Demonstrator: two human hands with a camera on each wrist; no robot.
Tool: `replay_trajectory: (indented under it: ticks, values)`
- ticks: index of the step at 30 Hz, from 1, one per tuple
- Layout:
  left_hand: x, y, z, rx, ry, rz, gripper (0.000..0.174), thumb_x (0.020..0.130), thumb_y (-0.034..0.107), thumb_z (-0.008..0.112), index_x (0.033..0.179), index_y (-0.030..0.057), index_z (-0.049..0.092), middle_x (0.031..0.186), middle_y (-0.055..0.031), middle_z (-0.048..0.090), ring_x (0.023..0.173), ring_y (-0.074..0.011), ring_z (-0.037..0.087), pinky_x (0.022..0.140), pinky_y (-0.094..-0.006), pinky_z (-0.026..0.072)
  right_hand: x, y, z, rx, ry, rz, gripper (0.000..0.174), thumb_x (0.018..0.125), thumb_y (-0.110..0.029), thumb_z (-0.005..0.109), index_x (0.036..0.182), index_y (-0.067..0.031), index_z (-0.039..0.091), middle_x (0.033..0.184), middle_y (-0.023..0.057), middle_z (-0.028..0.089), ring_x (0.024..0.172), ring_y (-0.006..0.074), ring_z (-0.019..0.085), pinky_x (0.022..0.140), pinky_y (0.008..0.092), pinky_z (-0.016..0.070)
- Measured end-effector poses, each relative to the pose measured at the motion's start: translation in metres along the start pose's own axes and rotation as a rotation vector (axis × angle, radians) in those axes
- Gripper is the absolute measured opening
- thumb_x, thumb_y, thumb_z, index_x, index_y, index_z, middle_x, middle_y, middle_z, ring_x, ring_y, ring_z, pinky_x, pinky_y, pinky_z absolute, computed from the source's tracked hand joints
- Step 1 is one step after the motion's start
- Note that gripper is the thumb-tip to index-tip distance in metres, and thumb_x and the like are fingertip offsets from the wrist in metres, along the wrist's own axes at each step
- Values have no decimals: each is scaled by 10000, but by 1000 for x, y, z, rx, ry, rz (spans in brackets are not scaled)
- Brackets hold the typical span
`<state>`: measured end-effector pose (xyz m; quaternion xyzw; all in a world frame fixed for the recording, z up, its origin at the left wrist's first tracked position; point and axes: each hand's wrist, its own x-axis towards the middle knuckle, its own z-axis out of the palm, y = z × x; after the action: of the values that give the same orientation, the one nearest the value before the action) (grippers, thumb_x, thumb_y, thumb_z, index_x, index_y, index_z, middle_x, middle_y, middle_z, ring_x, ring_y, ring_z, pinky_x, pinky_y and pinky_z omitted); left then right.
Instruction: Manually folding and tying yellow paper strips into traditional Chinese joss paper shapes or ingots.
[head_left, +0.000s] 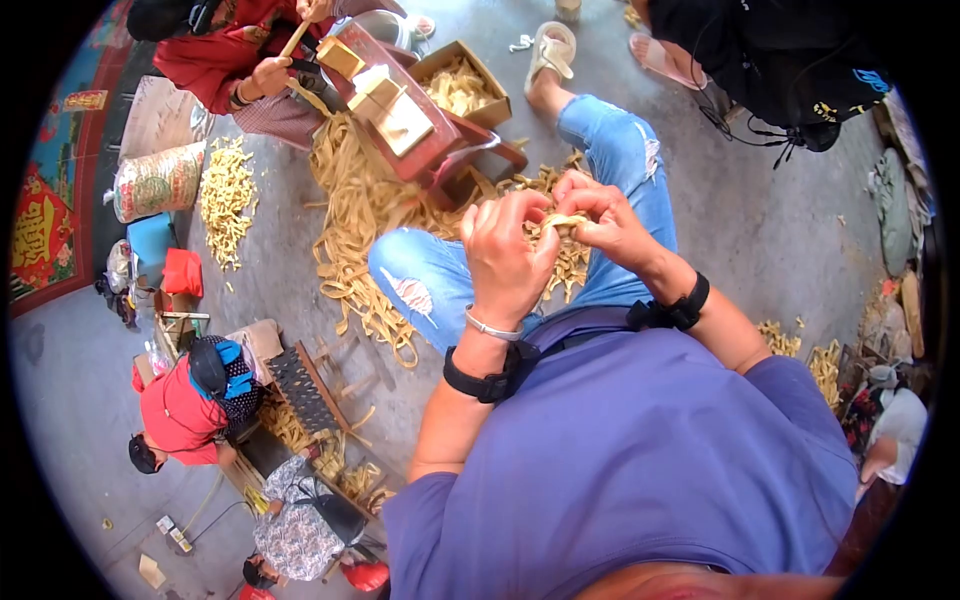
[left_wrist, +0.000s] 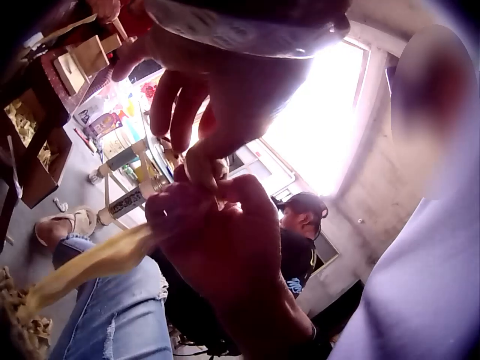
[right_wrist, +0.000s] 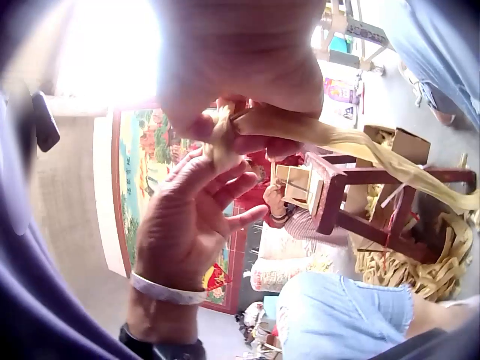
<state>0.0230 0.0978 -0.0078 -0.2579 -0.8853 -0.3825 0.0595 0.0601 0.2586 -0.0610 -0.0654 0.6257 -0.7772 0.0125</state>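
Observation:
A flat, pale yellow strip like bean curd skin (head_left: 563, 221) is held between both hands above the lap. My left hand (head_left: 505, 250) pinches it between thumb and forefinger, the other fingers spread loosely in the right wrist view. The right hand (head_left: 615, 230) grips the same strip with curled fingers, close beside the left fingertips. In the right wrist view the strip (right_wrist: 375, 156) loops over itself at the fingers, and its long tail trails off to the right. That tail (left_wrist: 97, 266) hangs down past the knee in the left wrist view.
A heap of similar strips (head_left: 365, 220) lies on the floor before the knees, beside a red wooden bench (head_left: 400, 110) and a cardboard box (head_left: 490, 110). Short knotted pieces (head_left: 228, 195) are piled at the left. Other people sit around, one in red (head_left: 215, 50) working at the bench.

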Motion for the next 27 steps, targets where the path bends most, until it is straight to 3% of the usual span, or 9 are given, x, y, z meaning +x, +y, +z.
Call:
replay_trajectory:
  ticks: [4,5,8,11,13,15,18,22,27]
  values:
    - [-5,-13,-1,-207,8,-196,116,714,22,692,773,25,592,736,-55,602,708,-165,607,599,-302,459,0,0,4,177,-1,79,191,727,-38,606,914,-15,638,991,21,499,892,123,492,769,255,415]
    - [-5,-15,-2,-217,-8,-132,150,729,2,679,869,1,625,750,-57,606,693,-145,620,592,-251,477,1,-3,8,191,15,132,221,731,-30,599,947,-14,639,1006,20,499,901,125,490,777,260,417]
    - [-6,-11,-2,-427,-94,-221,220,728,-14,684,944,-18,645,769,-71,618,696,-147,625,649,-245,498,4,0,1,65,-40,118,274,806,-26,592,1077,0,625,1019,29,504,927,122,492,783,262,426]
    - [-12,-17,-2,-509,-47,-298,192,762,-2,715,945,-31,663,825,-50,645,709,-100,612,661,-224,499,4,6,-4,-23,-146,64,299,868,-128,645,1129,12,602,1033,44,512,907,119,517,739,248,461]
    - [-16,-27,0,-668,-26,-373,155,769,20,741,905,-12,671,852,-14,648,728,-65,597,644,-201,485,3,6,0,86,-113,112,249,865,-53,598,1106,10,604,984,45,541,873,115,546,738,249,476]
    - [-15,-29,-4,-627,-27,-359,150,746,46,760,844,-7,660,778,-36,632,674,-86,596,604,-219,483,2,3,6,232,-15,264,249,869,-37,599,1117,-16,594,903,28,574,782,102,576,704,249,495]
    - [-11,-26,-6,-591,-69,-335,170,740,57,763,771,9,603,705,-31,603,626,-77,573,569,-224,472,7,-5,9,262,72,184,292,875,-55,615,1163,-48,571,874,8,583,753,76,572,668,230,493]
    - [-10,-33,-19,-748,-240,-429,179,765,48,746,741,35,569,691,-21,604,599,-68,563,541,-216,471,12,-25,3,74,-303,339,290,898,-145,610,1175,-95,537,816,-15,542,628,27,488,517,186,399]
    - [-11,-42,-23,-1111,-206,-467,161,817,33,697,797,41,537,703,-41,614,587,-88,577,522,-212,478,10,-18,-1,167,-282,381,355,917,-162,586,1245,-57,498,757,-45,463,615,16,422,517,185,360]
